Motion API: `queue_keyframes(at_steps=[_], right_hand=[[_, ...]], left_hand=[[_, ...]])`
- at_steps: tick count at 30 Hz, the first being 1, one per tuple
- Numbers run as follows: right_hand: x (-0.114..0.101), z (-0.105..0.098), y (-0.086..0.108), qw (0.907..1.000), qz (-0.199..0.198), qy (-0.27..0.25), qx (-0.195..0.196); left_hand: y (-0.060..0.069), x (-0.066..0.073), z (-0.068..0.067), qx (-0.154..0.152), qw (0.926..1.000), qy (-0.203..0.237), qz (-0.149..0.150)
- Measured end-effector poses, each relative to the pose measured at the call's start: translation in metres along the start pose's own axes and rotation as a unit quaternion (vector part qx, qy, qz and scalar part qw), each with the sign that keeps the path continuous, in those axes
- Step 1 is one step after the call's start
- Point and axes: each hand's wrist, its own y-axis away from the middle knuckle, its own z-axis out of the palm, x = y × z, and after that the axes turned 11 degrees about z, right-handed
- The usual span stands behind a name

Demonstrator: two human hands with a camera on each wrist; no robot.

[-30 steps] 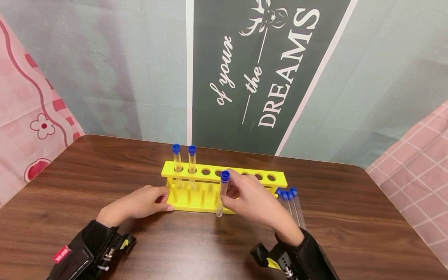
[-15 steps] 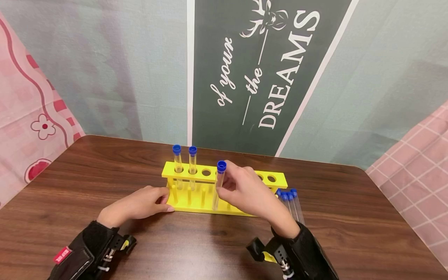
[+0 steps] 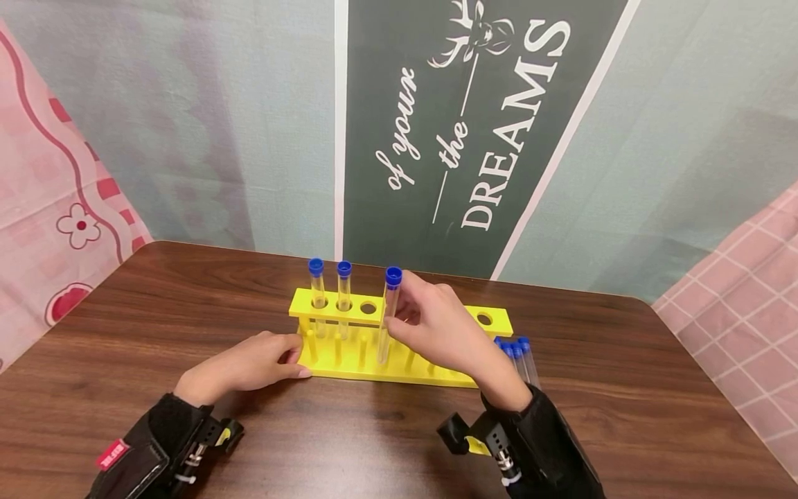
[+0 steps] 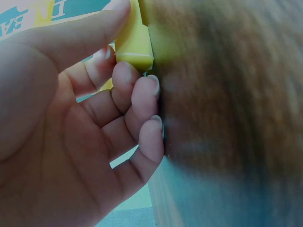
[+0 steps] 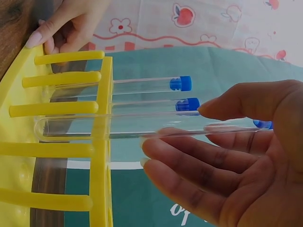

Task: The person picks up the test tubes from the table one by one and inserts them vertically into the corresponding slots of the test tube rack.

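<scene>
A yellow test tube rack (image 3: 368, 375) stands on the table with two blue-capped test tubes (image 3: 316, 281) upright in its leftmost holes. My left hand (image 3: 249, 362) grips the rack's left end; in the left wrist view the thumb and curled fingers (image 4: 124, 78) are at the yellow corner. Between thumb and fingers, my right hand (image 3: 439, 326) pinches another clear test tube (image 3: 388, 312) with a blue cap. This tube is nearly upright and overlaps the top bar, its lower end above the base. The right wrist view shows the tube (image 5: 75, 128) passing in front of the bar.
Several capped tubes (image 3: 528, 360) lie on the table by the rack's right end, partly hidden by the right forearm. The wooden table (image 3: 349, 443) reaches back to a hanging cloth (image 3: 280, 138) with printed lettering.
My right hand has lifted the test tube and carried it slightly left, from in front of the rack's base up to its top bar. The left hand stays on the rack.
</scene>
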Motion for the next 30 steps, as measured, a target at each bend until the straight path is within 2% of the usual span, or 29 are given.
queue_keyframes(at_steps=[15, 30], right_hand=[[-0.006, -0.004, -0.006, 0.9991, -0.001, -0.016, 0.039], [-0.005, 0.001, -0.012, 0.9948, -0.019, -0.065, 0.076]], left_hand=[[0.001, 0.001, -0.001, -0.002, 1.0000, 0.005, 0.000], [0.000, 0.002, -0.001, -0.005, 0.9999, 0.007, -0.008]])
